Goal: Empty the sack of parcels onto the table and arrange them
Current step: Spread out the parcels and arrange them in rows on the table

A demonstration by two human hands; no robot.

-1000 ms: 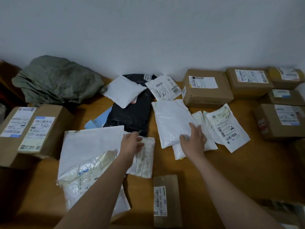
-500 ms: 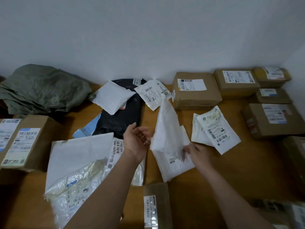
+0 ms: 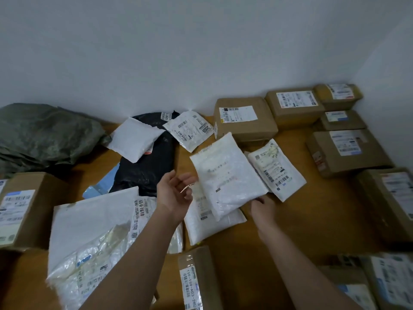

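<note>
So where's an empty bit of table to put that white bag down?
Bare table shows beyond the right hand, between the labelled white mailer and the brown boxes on the right. A smaller strip lies beside the sack. The middle, around the black bag, is crowded.

Your wooden table (image 3: 297, 222) carries the green sack (image 3: 44, 135) at ten o'clock, brown boxes (image 3: 244, 119) from one to four, and white mailers (image 3: 89, 222) around seven.

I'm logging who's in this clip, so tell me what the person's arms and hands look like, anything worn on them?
Both forearms are bare, no sleeves in view. The left hand and right hand show no gloves, rings, watch or bands.
</note>
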